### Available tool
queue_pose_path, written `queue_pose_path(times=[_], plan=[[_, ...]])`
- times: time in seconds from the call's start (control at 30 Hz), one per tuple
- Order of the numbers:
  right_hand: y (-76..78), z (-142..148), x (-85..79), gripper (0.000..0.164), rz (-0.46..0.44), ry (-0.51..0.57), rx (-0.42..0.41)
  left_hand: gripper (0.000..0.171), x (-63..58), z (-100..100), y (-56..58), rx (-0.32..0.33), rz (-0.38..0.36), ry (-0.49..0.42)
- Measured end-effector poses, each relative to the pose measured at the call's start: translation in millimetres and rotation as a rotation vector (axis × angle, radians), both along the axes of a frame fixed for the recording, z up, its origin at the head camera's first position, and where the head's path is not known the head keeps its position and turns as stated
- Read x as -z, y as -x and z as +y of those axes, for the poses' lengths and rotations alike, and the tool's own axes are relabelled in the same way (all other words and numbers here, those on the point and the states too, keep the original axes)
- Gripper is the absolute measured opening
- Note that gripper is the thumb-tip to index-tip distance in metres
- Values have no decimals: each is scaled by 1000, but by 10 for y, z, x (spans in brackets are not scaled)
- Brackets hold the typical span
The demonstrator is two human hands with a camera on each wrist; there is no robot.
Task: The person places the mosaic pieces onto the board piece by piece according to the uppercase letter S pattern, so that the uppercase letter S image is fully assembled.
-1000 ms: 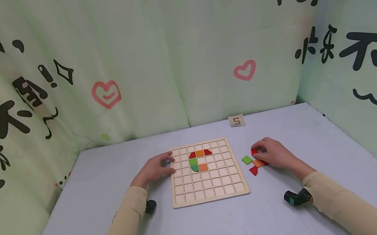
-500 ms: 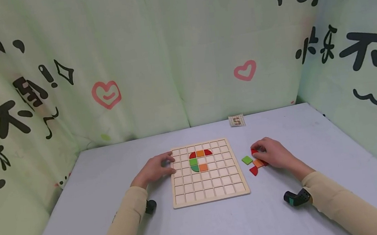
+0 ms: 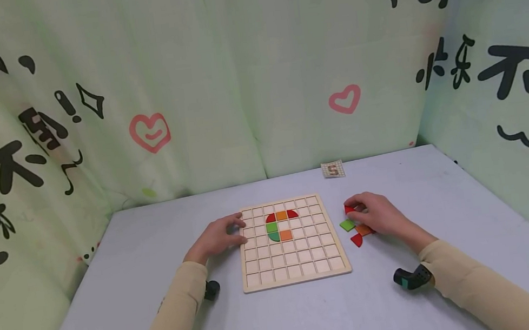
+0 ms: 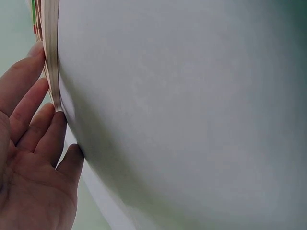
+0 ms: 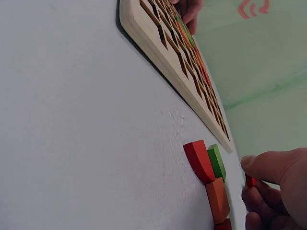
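A wooden grid board (image 3: 302,279) lies on the table. Set in its cells are two red rounded tiles (image 3: 292,214), two orange square tiles (image 3: 285,235), a light green tile (image 3: 271,227) and a darker green rounded tile (image 3: 274,237). My left hand (image 3: 215,239) rests its fairly straight fingers against the board's left edge. To the right of the board, my right hand (image 3: 380,213) pinches a red tile (image 3: 349,209) between thumb and fingers. Loose beneath it lie a green tile (image 3: 347,225), an orange tile (image 3: 362,229) and a red rounded tile (image 3: 357,240); another red one is mostly hidden.
A small patterned card (image 3: 332,169) lies near the back edge of the white table (image 3: 175,327). A printed pale green curtain (image 3: 240,80) stands behind and at both sides. Each wrist wears a black device (image 3: 412,278).
My right hand has shifted slightly left towards the board, carrying the red tile away from the loose pile. My left hand and the board stay in place.
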State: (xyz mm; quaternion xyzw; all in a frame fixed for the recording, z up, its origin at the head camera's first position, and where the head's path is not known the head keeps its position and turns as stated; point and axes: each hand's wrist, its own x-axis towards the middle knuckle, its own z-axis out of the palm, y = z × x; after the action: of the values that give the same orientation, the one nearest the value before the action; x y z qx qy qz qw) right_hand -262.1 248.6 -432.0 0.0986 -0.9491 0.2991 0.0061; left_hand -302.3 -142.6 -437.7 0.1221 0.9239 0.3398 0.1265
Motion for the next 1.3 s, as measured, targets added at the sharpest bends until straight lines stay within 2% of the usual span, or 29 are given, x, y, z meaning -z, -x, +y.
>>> queue_pose_path(times=[0.53,0.73,1.07,1.3], plan=[[-14,-304,-41,31,8,26,-99,34,-7,-2,-18,4,2,4],[-40,-420,-42,32,-17,40,-129,35,-17,4,-26,2,-3,12],[-23,-606,-21,30,4,59,-235,36,-7,6,-8,4,-5,6],[-16,-767,-34,31,-24,70,-257,35,-1,9,-4,-3,-6,11]])
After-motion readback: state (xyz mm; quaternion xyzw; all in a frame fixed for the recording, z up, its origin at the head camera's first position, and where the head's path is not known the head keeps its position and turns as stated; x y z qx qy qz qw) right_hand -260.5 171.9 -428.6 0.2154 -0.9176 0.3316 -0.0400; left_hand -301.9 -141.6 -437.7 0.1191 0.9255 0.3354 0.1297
